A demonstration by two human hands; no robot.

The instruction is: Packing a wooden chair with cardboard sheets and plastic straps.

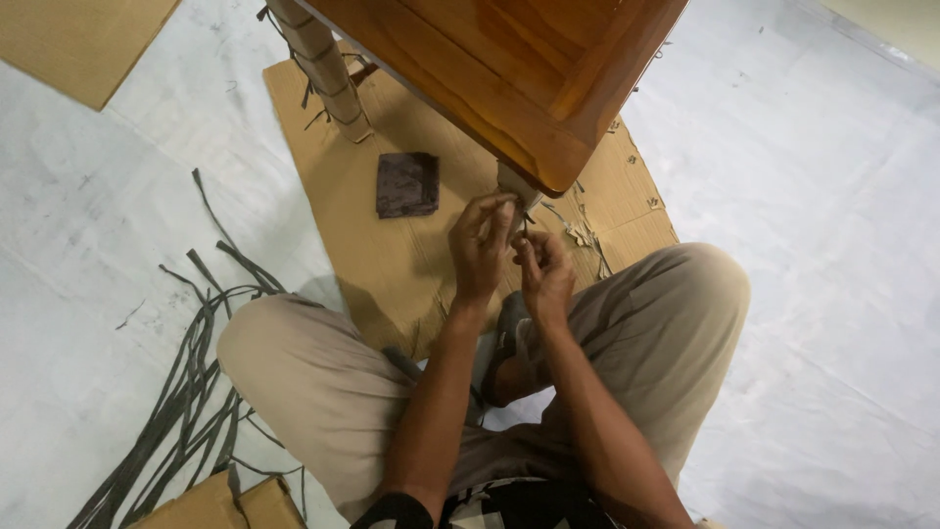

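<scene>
A brown wooden table (509, 69) stands over a cardboard sheet (411, 245). Its near leg (514, 184) is mostly hidden under the tabletop corner. My left hand (480, 245) reaches up to that leg with fingers curled on a thin dark strip. My right hand (545, 274) sits just right of it, fingers pinched on the same strip below the leg. I sit cross-legged in beige trousers (313, 382). The strip itself is barely visible between the fingers.
A far table leg (323, 69) wrapped in paper stands at the back left. A dark square cloth (407, 184) lies on the cardboard. Several long dark strips (196, 362) trail over the white floor covering at left. Cardboard pieces (83, 44) lie at the corners.
</scene>
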